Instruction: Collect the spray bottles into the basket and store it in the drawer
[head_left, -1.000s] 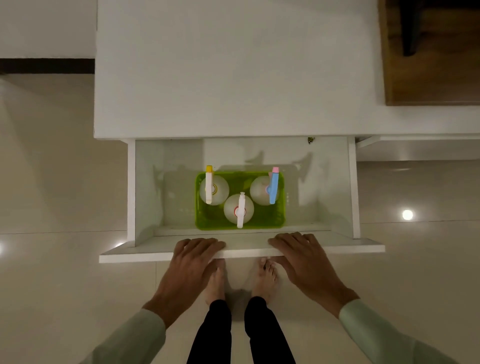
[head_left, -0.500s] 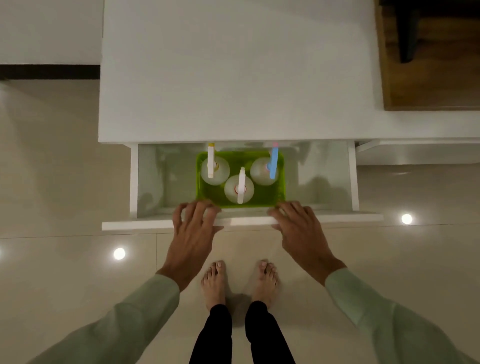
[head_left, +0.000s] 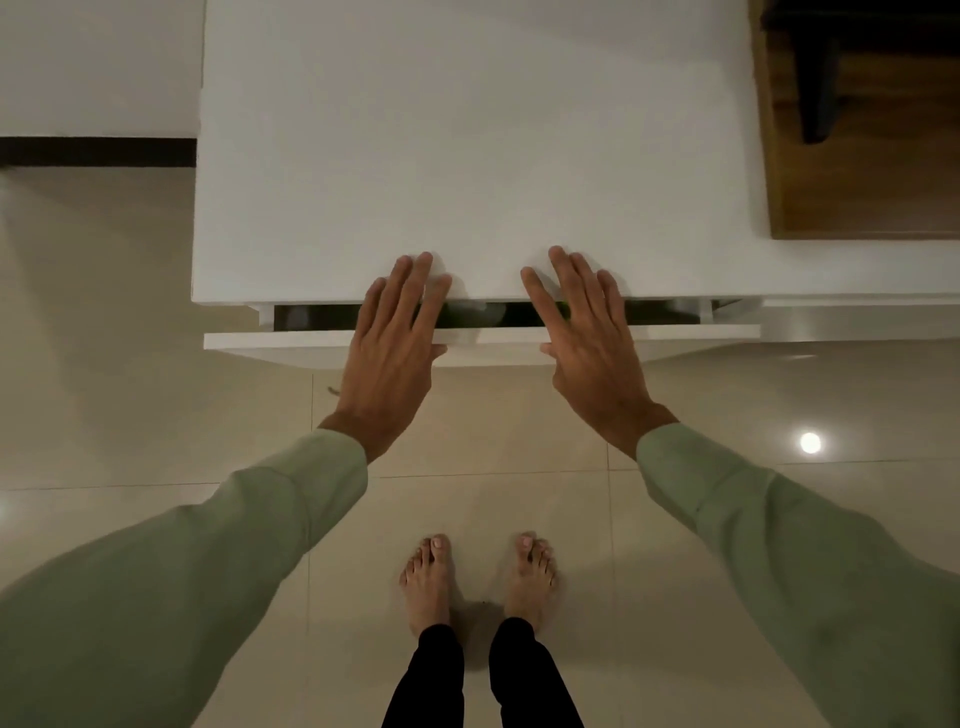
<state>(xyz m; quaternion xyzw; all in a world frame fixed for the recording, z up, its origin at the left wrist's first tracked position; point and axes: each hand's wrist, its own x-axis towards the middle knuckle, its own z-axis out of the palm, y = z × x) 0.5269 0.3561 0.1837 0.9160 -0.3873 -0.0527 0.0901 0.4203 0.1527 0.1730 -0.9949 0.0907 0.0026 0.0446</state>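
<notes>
The white drawer (head_left: 291, 340) is nearly pushed in; only a narrow dark gap shows between its front panel and the white cabinet top (head_left: 467, 156). A sliver of the green basket (head_left: 470, 314) shows in that gap; the spray bottles are hidden. My left hand (head_left: 392, 345) lies flat on the drawer front, fingers spread and reaching over the gap onto the cabinet edge. My right hand (head_left: 584, 332) rests the same way a little to the right. Neither hand holds anything.
Beige glossy floor tiles (head_left: 130, 364) surround the cabinet, with a light reflection (head_left: 810, 442) at right. My bare feet (head_left: 478, 577) stand well back from the drawer. A wooden surface with a dark object (head_left: 857, 130) lies at the upper right.
The drawer has slid from wide open to almost shut, taking the basket and bottles out of sight. Both hands moved forward with its front panel.
</notes>
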